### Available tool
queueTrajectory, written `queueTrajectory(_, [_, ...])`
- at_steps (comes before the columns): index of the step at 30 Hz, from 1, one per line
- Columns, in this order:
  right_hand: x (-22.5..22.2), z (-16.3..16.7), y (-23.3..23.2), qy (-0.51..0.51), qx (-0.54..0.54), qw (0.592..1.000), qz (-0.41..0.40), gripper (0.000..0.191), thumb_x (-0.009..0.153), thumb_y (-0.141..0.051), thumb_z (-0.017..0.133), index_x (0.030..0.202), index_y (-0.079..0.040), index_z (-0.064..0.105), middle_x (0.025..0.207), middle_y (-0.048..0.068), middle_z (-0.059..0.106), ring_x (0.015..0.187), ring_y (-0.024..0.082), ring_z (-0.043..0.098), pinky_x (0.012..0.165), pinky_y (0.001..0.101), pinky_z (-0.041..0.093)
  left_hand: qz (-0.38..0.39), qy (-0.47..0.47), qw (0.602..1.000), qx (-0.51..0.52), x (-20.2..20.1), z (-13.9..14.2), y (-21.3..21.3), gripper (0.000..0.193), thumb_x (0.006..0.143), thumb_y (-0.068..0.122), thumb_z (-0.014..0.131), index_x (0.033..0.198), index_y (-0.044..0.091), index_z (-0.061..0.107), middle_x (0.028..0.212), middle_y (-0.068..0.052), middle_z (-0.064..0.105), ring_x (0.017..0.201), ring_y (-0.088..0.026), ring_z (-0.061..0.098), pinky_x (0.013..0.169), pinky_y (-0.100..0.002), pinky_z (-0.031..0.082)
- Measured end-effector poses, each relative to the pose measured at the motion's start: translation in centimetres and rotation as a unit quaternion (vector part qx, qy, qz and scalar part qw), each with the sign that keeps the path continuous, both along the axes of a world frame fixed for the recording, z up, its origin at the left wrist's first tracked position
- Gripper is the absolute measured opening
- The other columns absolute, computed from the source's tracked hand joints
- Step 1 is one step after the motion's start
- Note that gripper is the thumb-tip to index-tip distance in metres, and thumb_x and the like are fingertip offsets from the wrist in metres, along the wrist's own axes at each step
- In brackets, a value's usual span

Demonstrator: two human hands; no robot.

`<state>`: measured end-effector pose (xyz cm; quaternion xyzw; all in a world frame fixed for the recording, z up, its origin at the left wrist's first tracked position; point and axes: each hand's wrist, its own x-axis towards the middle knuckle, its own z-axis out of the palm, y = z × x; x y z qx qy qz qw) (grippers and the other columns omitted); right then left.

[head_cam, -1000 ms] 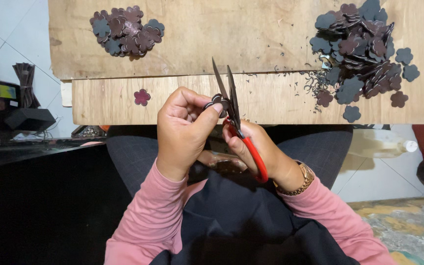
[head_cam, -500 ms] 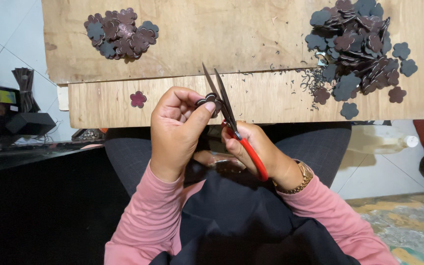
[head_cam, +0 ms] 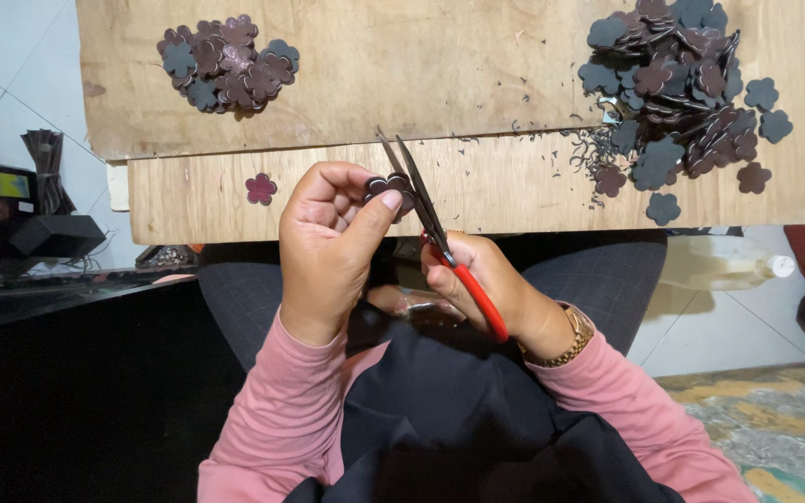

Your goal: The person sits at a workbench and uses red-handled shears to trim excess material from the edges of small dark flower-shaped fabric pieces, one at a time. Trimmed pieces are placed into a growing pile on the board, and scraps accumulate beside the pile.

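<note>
The wooden surface (head_cam: 477, 65) is the landmark. Its broad middle lies bare, a wide lane running from its near edge to its far edge. On its left end a small heap of dark flower cutouts (head_cam: 227, 61) blocks the far corner, and a single red flower piece (head_cam: 260, 188) lies alone near the near edge, with bare wood around it. On its right end a large pile of flower cutouts (head_cam: 687, 88) spreads towards the near edge, with fine trimmings (head_cam: 589, 149) scattered beside it. At the near edge, the left hand (head_cam: 328, 247) and the right hand (head_cam: 486, 284) with red-handled scissors (head_cam: 435, 228) fill the central approach.
</note>
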<state>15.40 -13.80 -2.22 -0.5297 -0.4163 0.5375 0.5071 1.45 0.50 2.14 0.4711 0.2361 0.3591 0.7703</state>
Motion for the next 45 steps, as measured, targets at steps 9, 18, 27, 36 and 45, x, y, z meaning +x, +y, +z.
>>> queueTrajectory(9, [0.1, -0.3, 0.0, -0.058, 0.037, 0.998, -0.007, 0.049, 0.100, -0.056, 0.059, 0.093, -0.007, 0.054, 0.073, -0.006, 0.049, 0.066, 0.004, 0.046, 0.056, 0.0220, 0.042, 0.012, 0.013, 1.000, -0.002, 0.0, 0.3, 0.1, 0.022, 0.096, -0.008, 0.069, 0.113, 0.000, 0.057, 0.103, -0.008, 0.068, 0.092, -0.009, 0.067, 0.084, -0.022, 0.056])
queueTrajectory(18, [0.3, -0.9, 0.1, -0.087, 0.063, 0.994, -0.017, 0.055, 0.099, -0.061, 0.060, 0.094, -0.007, 0.055, 0.077, -0.005, 0.049, 0.071, 0.005, 0.046, 0.060, 0.0223, 0.042, 0.003, -0.019, 1.000, 0.017, 0.1, 0.3, 0.3, 0.015, 0.100, -0.004, 0.068, 0.110, 0.000, 0.059, 0.100, -0.009, 0.070, 0.091, -0.012, 0.069, 0.085, -0.023, 0.057])
queueTrajectory(27, [0.7, -0.1, -0.1, 0.032, 0.016, 0.999, -0.005, 0.068, 0.089, -0.072, 0.061, 0.106, -0.006, 0.051, 0.076, -0.004, 0.049, 0.063, 0.006, 0.043, 0.054, 0.0221, 0.038, -0.016, 0.013, 1.000, 0.007, 0.1, 0.2, 0.4, 0.016, 0.099, -0.001, 0.069, 0.113, 0.001, 0.064, 0.101, -0.007, 0.070, 0.088, -0.010, 0.066, 0.082, -0.024, 0.057])
queueTrajectory(36, [0.0, 0.2, 0.3, -0.048, 0.056, 0.997, -0.012, 0.074, 0.093, -0.077, 0.054, 0.113, -0.006, 0.052, 0.086, -0.004, 0.050, 0.070, 0.004, 0.046, 0.060, 0.0210, 0.042, -0.032, 0.021, 0.999, -0.027, 0.8, -0.7, -0.2, 0.017, 0.097, -0.005, 0.069, 0.111, 0.001, 0.061, 0.101, -0.005, 0.068, 0.091, -0.008, 0.065, 0.084, -0.023, 0.054])
queueTrajectory(45, [0.0, 0.3, 0.4, -0.080, 0.068, 0.994, -0.018, 0.076, 0.093, -0.081, 0.050, 0.111, -0.006, 0.053, 0.092, -0.002, 0.051, 0.080, 0.008, 0.048, 0.070, 0.0238, 0.044, -0.024, 0.016, 0.999, -0.018, 0.8, -1.4, -0.5, 0.017, 0.096, -0.007, 0.069, 0.109, 0.000, 0.061, 0.100, -0.006, 0.068, 0.088, -0.007, 0.064, 0.079, -0.021, 0.054])
